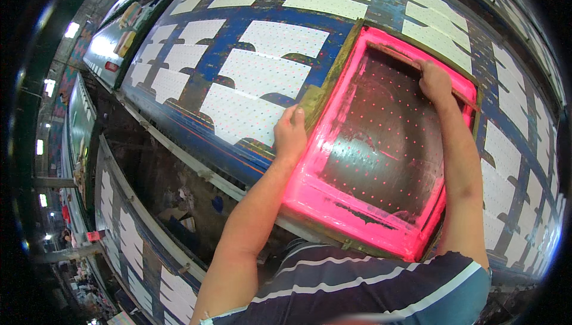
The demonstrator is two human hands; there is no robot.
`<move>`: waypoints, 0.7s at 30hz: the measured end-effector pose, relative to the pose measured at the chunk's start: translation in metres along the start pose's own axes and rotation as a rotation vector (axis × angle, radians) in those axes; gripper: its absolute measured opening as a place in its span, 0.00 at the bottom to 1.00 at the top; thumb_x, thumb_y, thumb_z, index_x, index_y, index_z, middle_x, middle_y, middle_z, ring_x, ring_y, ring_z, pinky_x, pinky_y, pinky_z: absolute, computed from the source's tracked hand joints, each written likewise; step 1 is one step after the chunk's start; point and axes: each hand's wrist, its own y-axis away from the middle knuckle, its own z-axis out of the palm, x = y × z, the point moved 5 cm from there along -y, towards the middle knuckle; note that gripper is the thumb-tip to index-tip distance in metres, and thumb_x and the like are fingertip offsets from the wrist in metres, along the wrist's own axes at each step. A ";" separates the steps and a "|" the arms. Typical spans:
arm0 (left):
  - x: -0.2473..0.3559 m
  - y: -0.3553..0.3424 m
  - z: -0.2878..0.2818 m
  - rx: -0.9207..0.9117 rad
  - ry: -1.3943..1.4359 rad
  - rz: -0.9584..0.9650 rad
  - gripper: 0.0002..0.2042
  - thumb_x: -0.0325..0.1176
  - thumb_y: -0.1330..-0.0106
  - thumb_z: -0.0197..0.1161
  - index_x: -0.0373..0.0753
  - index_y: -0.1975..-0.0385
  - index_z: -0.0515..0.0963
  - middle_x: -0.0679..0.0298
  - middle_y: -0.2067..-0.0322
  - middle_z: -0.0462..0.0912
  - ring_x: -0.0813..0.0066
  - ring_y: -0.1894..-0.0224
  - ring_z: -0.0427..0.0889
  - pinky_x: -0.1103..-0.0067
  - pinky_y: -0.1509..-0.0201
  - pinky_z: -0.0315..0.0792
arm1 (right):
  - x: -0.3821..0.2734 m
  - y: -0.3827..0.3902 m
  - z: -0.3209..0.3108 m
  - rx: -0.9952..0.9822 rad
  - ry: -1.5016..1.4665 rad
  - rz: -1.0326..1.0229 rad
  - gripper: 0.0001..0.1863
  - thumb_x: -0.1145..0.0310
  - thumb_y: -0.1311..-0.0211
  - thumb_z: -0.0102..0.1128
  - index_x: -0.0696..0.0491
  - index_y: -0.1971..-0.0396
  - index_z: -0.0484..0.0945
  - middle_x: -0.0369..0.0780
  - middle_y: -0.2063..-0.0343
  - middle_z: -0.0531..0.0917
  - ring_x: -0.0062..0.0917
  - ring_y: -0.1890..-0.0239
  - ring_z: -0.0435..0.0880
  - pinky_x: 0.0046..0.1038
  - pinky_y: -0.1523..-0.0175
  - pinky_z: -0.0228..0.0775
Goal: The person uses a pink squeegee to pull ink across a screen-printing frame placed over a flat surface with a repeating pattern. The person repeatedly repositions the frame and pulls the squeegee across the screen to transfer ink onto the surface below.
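Observation:
A screen printing frame (351, 203) smeared with bright pink ink lies at a slant on the long table in front of me. Its dark mesh (381, 128) is dotted with small pink spots. My left hand (291, 133) is closed on the wooden left side of the frame, by a yellowish block (311, 100). At the far end of the mesh, my right hand (435, 81) grips a squeegee (463, 100), a long wooden bar stretching across the frame's width. The squeegee's lower edge is hidden. My right forearm covers part of the frame's right side.
White cut fabric pieces (256, 84) with small coloured dots lie in rows on the blue table (223, 54). To the left, a gangway (179, 194) with scraps on its floor separates it from another table with white pieces (131, 235). My striped shirt touches the near side.

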 end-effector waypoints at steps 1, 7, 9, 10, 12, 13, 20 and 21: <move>0.000 0.000 0.001 -0.005 -0.015 -0.010 0.19 0.40 0.14 0.60 0.30 0.41 0.87 0.52 0.51 0.93 0.63 0.44 0.89 0.69 0.34 0.78 | 0.008 -0.015 0.002 -0.024 0.011 -0.001 0.29 0.78 0.39 0.64 0.45 0.37 0.87 0.47 0.49 0.92 0.48 0.47 0.93 0.51 0.43 0.86; -0.006 -0.004 0.004 -0.036 -0.043 -0.019 0.21 0.41 0.14 0.57 0.29 0.40 0.86 0.44 0.48 0.93 0.51 0.43 0.91 0.63 0.35 0.79 | 0.044 -0.039 0.007 -0.114 0.068 0.061 0.26 0.72 0.35 0.64 0.45 0.36 0.87 0.48 0.48 0.93 0.47 0.45 0.93 0.51 0.41 0.87; -0.008 -0.003 0.004 -0.037 -0.057 -0.026 0.21 0.41 0.14 0.57 0.28 0.41 0.86 0.43 0.49 0.93 0.50 0.43 0.91 0.64 0.36 0.79 | 0.042 -0.041 0.006 -0.100 0.044 0.006 0.25 0.72 0.35 0.64 0.46 0.37 0.88 0.49 0.48 0.93 0.47 0.46 0.93 0.51 0.41 0.86; -0.008 -0.003 0.003 -0.035 -0.065 -0.029 0.21 0.42 0.14 0.57 0.27 0.42 0.86 0.43 0.50 0.93 0.51 0.45 0.91 0.63 0.36 0.80 | 0.041 -0.042 0.005 -0.112 0.047 0.001 0.24 0.71 0.35 0.64 0.46 0.39 0.88 0.49 0.49 0.93 0.48 0.46 0.93 0.52 0.41 0.86; -0.009 -0.003 0.003 -0.037 -0.055 -0.061 0.21 0.42 0.14 0.57 0.27 0.43 0.86 0.44 0.51 0.93 0.50 0.46 0.91 0.63 0.37 0.80 | 0.038 -0.044 0.001 -0.130 0.050 -0.005 0.22 0.71 0.36 0.63 0.48 0.42 0.89 0.51 0.50 0.93 0.49 0.46 0.93 0.52 0.41 0.86; -0.008 -0.003 0.003 -0.040 -0.044 -0.056 0.21 0.42 0.14 0.56 0.27 0.44 0.86 0.44 0.51 0.93 0.50 0.47 0.91 0.63 0.38 0.80 | 0.036 -0.041 -0.001 -0.151 0.039 -0.002 0.22 0.70 0.37 0.63 0.48 0.43 0.90 0.51 0.51 0.93 0.50 0.47 0.93 0.52 0.41 0.86; 0.003 -0.005 0.002 -0.077 -0.121 -0.003 0.21 0.42 0.13 0.56 0.27 0.47 0.86 0.41 0.54 0.92 0.46 0.50 0.90 0.61 0.41 0.79 | -0.022 0.029 -0.022 -0.193 0.004 -0.022 0.17 0.69 0.40 0.65 0.49 0.51 0.91 0.49 0.56 0.94 0.47 0.51 0.95 0.52 0.46 0.88; 0.004 -0.005 0.002 -0.077 -0.097 -0.001 0.21 0.42 0.13 0.56 0.27 0.47 0.86 0.41 0.53 0.92 0.46 0.50 0.89 0.61 0.41 0.79 | -0.035 0.047 -0.029 -0.174 0.011 -0.056 0.17 0.69 0.41 0.66 0.49 0.51 0.92 0.48 0.57 0.94 0.46 0.51 0.95 0.52 0.47 0.88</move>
